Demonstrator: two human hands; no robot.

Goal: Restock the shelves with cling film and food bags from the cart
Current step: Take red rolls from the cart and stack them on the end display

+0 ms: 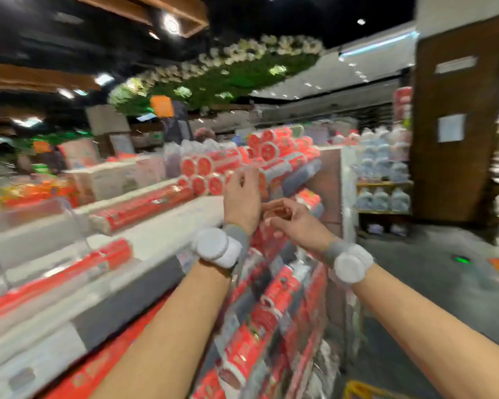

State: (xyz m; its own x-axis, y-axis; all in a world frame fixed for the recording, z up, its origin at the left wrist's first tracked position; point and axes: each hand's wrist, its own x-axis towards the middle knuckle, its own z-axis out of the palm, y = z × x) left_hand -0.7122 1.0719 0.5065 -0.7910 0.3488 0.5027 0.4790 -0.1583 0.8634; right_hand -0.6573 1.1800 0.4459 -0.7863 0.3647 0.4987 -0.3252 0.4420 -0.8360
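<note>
Rolls [268, 151] piled high at shelf [185, 214] end. Left grip [242, 194] against pile, curled; pinching a roll or not, cannot tell through blur. Right grip [293, 218] just beside, loosely curled, empty. Risk: nudging pile, sending loose rolls off the edge.

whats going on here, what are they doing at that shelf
A person is stocking a shop shelf. Both hands are up at the stack of red rolls at its end. The left hand is against the front row of roll ends, but blur hides whether it grips one. The right hand hovers beside it, fingers loosely curled, apparently holding nothing.
</note>
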